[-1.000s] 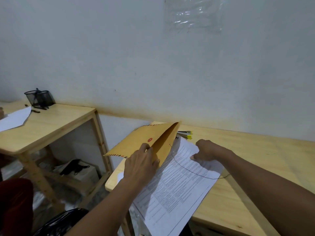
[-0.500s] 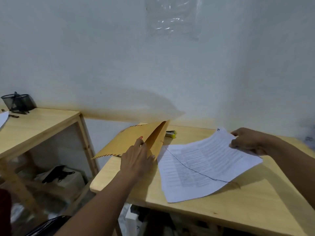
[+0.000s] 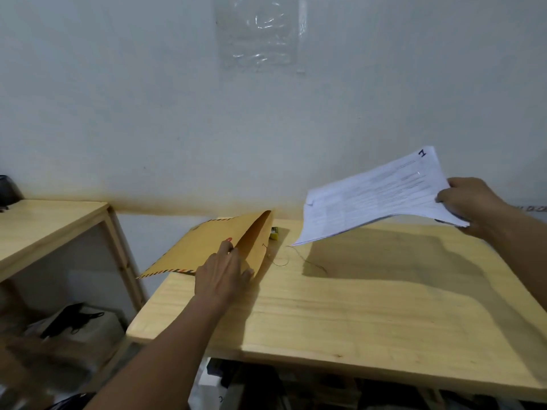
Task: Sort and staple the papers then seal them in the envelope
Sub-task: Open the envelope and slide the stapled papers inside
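The envelope [image 3: 213, 247] lies at the far left corner of the table [image 3: 355, 306], partly hanging past the table's left edge, with its mouth gaping toward the right. Its near edge is pinched by the left hand [image 3: 222, 270], with fingers laid on the upper face and the thumb set against the inner side, and the upper face is raised off the table. The papers [image 3: 376, 196] are held in the air above the table's far right part, well apart from the envelope, tilted with the left end lower. They are gripped at their right edge by the right hand [image 3: 470, 205], thumb on top and fingers curled beneath. A thin dark thread [image 3: 307, 260] is seen on the table just right of the envelope. A small yellow object [image 3: 274, 233] is half hidden behind the envelope at the table's far edge; what it is cannot be told. A desk [image 3: 44, 226] stands left of the table, across a gap
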`<state>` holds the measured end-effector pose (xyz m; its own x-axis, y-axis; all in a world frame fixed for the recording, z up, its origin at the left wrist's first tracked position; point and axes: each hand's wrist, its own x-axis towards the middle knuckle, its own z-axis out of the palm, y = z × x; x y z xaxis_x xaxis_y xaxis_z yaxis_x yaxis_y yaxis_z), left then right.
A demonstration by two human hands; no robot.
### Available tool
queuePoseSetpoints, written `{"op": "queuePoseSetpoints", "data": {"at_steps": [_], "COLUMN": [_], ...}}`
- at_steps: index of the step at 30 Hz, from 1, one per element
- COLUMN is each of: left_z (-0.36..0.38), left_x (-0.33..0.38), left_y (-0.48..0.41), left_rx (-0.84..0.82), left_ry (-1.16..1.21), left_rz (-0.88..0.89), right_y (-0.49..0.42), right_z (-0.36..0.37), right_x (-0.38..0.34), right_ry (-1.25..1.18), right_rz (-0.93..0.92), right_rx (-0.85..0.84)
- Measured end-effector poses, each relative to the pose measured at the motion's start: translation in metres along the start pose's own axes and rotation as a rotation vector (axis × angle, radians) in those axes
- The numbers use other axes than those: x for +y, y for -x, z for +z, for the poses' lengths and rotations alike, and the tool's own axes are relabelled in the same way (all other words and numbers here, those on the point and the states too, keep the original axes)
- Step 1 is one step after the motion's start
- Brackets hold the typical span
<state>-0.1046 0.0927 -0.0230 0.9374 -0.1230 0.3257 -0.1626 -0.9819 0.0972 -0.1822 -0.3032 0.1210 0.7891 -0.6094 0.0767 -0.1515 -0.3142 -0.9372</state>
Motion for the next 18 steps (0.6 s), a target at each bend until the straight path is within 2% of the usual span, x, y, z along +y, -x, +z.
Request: {"op": "queuePoseSetpoints", "data": {"at_steps": [5,10,13,15,18], "left_z": [0.003,0.001,0.0,0.002,0.006], "left_x": [-0.004,-0.003,-0.003,-0.004,-0.005], "left_y": [0.002,0.004,0.005,0.005,0.003], "left_rx": [0.02,-0.005,-0.003,0.003,0.004], "left_ry": [0.014,-0.056,-0.031,-0.018,-0.015], "left_rz": [0.004,0.015,-0.01,-0.015,0.001], "right_y": [0.009,0.011,0.007,0.002,0.002], "right_z": [0.035,0.067,0.065,0.056,0.044], "right_x": [-0.002,0.003,0.006,0.004,-0.002], "right_ry": [0.025,0.103,0.164,0.102,-0.019], "right_rz": [0.042,-0.039,-0.164,-0.204,-0.143], "right_rx": [-0.115,-0.221,-0.198,-0.182,-0.202]}}
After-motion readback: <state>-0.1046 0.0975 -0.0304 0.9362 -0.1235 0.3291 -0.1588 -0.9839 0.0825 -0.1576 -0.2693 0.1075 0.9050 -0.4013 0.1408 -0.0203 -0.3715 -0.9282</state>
